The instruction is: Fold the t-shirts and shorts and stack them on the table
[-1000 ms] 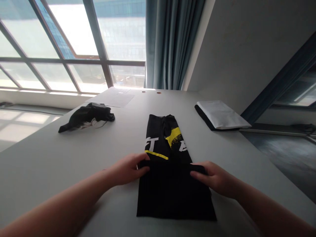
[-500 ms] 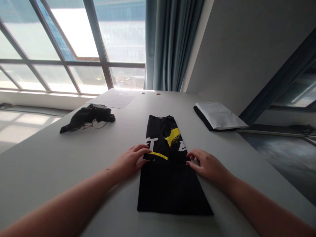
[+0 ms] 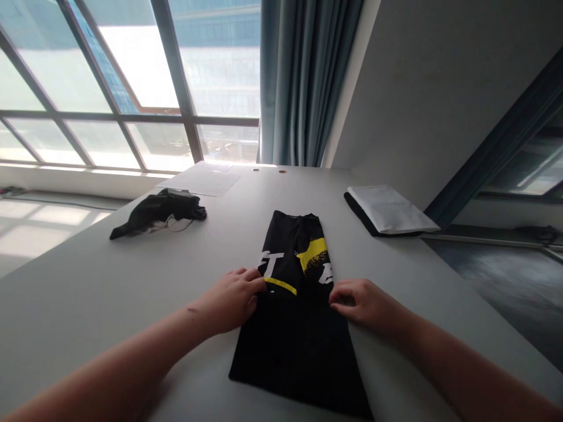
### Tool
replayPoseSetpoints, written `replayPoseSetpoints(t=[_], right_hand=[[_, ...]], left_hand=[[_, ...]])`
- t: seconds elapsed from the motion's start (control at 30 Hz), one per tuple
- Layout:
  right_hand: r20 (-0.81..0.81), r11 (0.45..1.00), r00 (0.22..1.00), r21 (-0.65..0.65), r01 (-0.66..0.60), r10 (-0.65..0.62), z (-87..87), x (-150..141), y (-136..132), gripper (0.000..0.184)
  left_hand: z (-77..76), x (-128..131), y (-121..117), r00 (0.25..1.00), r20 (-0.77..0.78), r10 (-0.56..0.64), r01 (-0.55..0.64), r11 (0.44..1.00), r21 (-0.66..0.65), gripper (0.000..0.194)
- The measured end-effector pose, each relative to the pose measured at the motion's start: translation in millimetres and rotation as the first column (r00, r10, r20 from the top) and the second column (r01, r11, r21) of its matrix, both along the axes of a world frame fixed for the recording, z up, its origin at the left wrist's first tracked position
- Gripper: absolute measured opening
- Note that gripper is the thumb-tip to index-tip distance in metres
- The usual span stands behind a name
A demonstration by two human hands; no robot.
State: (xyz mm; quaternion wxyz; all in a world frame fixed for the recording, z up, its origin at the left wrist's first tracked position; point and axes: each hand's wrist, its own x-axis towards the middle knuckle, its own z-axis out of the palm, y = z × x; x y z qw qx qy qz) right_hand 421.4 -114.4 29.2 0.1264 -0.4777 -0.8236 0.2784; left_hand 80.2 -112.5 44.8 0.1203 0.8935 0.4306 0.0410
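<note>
A black garment [image 3: 299, 346] with white lettering and yellow print lies on the white table in front of me, folded into a long strip. Its printed part points away from me, and a plain black layer covers the near part. My left hand [image 3: 235, 299] grips the left edge where the plain layer meets the print, its fingers curled. At the opposite edge, the thumb and fingers of my right hand [image 3: 363, 302] are pinched together on the cloth. Exactly which kind of garment it is, I cannot tell.
On the table [image 3: 145, 299], a crumpled dark cloth [image 3: 160, 211] lies at the left. A folded white and black cloth [image 3: 389, 210] rests at the right edge. Flat white sheets [image 3: 211, 179] lie at the back left, near two round holes. Blue curtains [image 3: 308, 82] hang behind.
My fingers have closed onto both edges of the garment. Its near end has slid toward me and slightly left, now slanting, and the printed part has tilted a little to the right.
</note>
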Motion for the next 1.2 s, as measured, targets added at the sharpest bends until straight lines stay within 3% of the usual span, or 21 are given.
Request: replayPoseSetpoints(t=[0.17,0.3,0.4,0.47,0.6,0.67,0.73,0.87,1.03,1.2], right_hand=[[0.039,0.987,0.99,-0.097,-0.13,0.134,8.4,-4.7,-16.4,0.012],[0.02,0.962,0.976,-0.179,-0.209,0.215,10.4,-5.1,-22.8,0.011],[-0.008,0.932,0.962,-0.246,-0.266,0.272,10.4,-3.1,-23.7,0.01],[-0.003,0.934,0.961,-0.238,-0.268,0.275,8.5,-1.0,-22.2,0.008],[0.041,0.987,0.986,-0.035,-0.158,0.159,-4.1,2.3,-11.7,0.014],[0.022,0.989,0.999,0.143,-0.038,0.035,-14.6,2.7,-1.2,0.019],[-0.031,0.955,0.997,0.285,0.079,-0.073,-25.9,2.3,13.7,0.021],[-0.102,0.877,0.965,0.404,0.262,-0.242,-42.9,-2.6,57.2,0.036],[-0.009,0.858,0.925,0.371,0.356,-0.38,-44.5,-19.2,118.2,0.043],[0.0,0.845,0.895,0.33,0.422,-0.446,-41.7,-31.1,154.2,0.04]], left_hand=[[18.4,0.9,-21.2,0.998,-0.051,-0.036,0.033,0.998,-0.054,0.021],[24.5,1.1,-24.8,0.995,-0.081,-0.062,0.052,0.992,-0.119,0.014],[20.6,3.6,-21.8,0.985,-0.121,-0.123,0.093,0.97,-0.223,0.013],[14.0,5.3,-18.2,0.981,-0.122,-0.149,0.119,0.968,-0.223,0.016],[-7.0,4.8,-5.6,0.998,-0.056,-0.021,0.016,0.995,-0.1,0.02],[-20.6,4.6,7.6,0.99,0.039,0.137,-0.136,0.991,-0.013,0.017],[-34.1,6.6,29.3,0.95,0.148,0.275,-0.287,0.956,0.067,0.02],[-49.7,20.6,94.9,0.881,0.225,0.416,-0.452,0.882,0.136,0.046],[-47.5,45.2,163.5,0.879,0.209,0.429,-0.454,0.886,0.09,0.052],[-50.7,46.4,182.7,0.878,0.261,0.402,-0.439,0.892,0.105,0.038]])
